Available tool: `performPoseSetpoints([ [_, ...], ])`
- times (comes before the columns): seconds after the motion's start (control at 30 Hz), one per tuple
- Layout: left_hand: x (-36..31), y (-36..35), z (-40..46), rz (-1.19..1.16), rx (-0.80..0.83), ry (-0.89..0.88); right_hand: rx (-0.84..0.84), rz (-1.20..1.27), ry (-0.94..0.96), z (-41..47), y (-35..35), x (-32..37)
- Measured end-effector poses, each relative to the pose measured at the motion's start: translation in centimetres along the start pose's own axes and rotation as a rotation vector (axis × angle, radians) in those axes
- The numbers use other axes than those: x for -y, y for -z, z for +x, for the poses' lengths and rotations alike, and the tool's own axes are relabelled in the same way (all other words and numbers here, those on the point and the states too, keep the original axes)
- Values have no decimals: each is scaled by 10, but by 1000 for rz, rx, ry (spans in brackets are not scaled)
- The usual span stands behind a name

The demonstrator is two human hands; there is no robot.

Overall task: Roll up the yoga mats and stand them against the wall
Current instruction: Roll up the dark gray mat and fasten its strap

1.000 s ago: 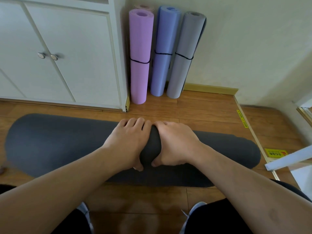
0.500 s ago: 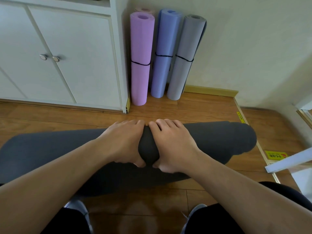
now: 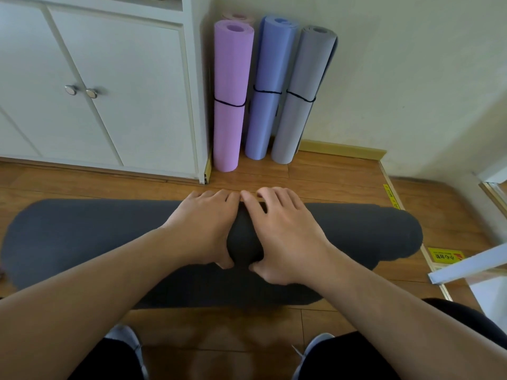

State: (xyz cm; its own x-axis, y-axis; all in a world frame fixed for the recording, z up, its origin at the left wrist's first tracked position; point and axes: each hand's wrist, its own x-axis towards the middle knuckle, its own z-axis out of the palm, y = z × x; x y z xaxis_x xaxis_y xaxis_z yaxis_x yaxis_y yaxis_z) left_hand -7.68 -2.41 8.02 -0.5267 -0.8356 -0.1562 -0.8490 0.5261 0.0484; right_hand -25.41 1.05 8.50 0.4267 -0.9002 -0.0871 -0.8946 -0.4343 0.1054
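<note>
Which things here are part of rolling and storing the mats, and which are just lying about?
Job: dark grey mat, left hand, right hand, pink mat, blue mat, light grey mat, wall.
Not: white cabinet, yellow sticker.

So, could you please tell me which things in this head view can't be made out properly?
- Dark grey yoga mat: its middle is covered by the left hand and right hand; whether a band holds it cannot be seen.
- Pink roll: only its top shows behind the purple mat.
- Yellow floor sticker: print too small to read.
- Fingertips of both hands: curled over the mat's far side, hidden.
</note>
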Motion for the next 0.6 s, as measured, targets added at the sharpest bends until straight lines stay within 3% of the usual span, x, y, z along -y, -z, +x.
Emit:
performPoseSetpoints([
  [0.27,4,3,-3,-90,58,7,0,24,32,6,-9,-2],
  [0.43,-8,-5,-11,61,20,-10,38,84,15,10,-5,-9],
  [0.6,-12,-9,-3,42,19,-18,92,112,-8,7,-5,-9],
])
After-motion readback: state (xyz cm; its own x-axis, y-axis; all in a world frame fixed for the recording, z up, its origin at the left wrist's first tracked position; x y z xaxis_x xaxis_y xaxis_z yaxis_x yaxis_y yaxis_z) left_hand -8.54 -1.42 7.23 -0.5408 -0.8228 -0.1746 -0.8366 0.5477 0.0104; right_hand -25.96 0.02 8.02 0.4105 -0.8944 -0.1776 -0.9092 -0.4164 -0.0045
